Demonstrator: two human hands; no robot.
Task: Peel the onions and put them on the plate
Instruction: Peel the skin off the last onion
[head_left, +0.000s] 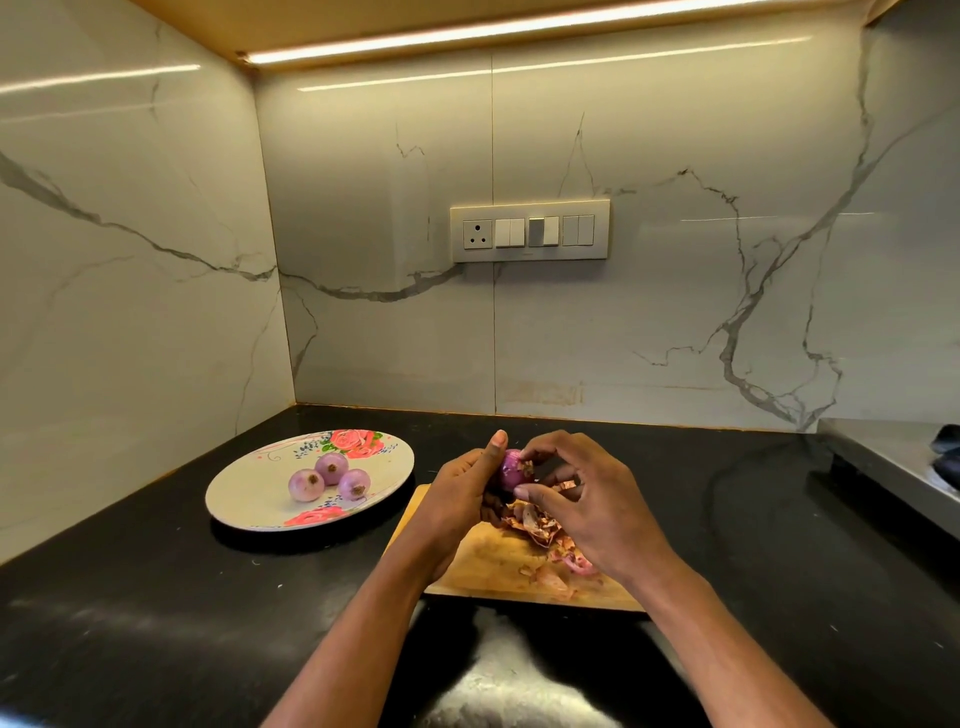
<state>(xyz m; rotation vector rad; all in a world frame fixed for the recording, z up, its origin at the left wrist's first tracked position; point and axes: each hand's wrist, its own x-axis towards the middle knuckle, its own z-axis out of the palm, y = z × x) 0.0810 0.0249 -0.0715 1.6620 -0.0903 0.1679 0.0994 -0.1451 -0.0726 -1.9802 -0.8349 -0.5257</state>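
Above the cutting board (498, 564), both hands hold an onion (510, 470), orientation unclear.

Warm overhead strip light (545, 31) (wide-angle edge distortion)

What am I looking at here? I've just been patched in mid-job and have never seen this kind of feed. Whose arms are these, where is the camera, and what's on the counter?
There is no machine. These are a person's two bare arms, filmed by one wide-angle camera worn on their head, looking forward and down.

The left hand holds a red onion above a wooden cutting board. The right hand picks at its skin with the fingertips. Loose onion peels are piled on the board.

To the left, on the black countertop, stands a floral plate with three peeled onions on it.

On the marble wall behind is a switch panel with a socket.
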